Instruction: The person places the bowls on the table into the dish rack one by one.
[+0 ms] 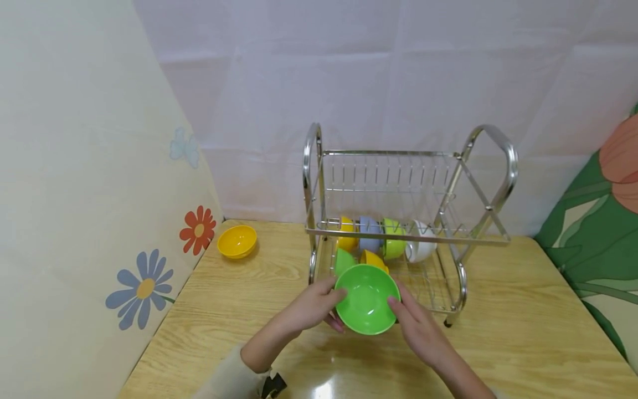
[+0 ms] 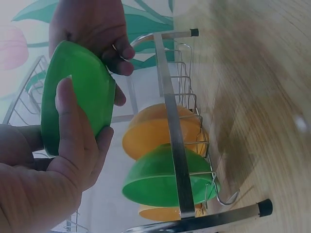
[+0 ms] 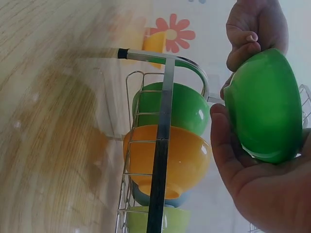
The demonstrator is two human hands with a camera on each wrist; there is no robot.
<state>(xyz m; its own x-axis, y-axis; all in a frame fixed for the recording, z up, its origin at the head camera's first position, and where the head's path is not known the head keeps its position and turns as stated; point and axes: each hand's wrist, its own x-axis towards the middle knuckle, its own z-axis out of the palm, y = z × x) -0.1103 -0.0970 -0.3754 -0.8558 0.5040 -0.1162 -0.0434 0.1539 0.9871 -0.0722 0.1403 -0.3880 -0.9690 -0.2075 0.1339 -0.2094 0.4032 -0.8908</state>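
Note:
A green bowl is held up in front of the dish rack, its inside facing the head camera. My left hand grips its left side, thumb over the rim and fingers behind. On the opposite side my right hand holds the rim the same way. Both wrist views show the bowl's outer wall, with fingers spread along it. Just behind it, in the rack's lower tier, stand another green bowl and an orange bowl, both tipped on their sides.
The two-tier chrome dish rack stands on the wooden table. Its back row holds a yellow bowl, a blue-grey bowl, a lime bowl and a white bowl. A yellow bowl sits upright by the left wall.

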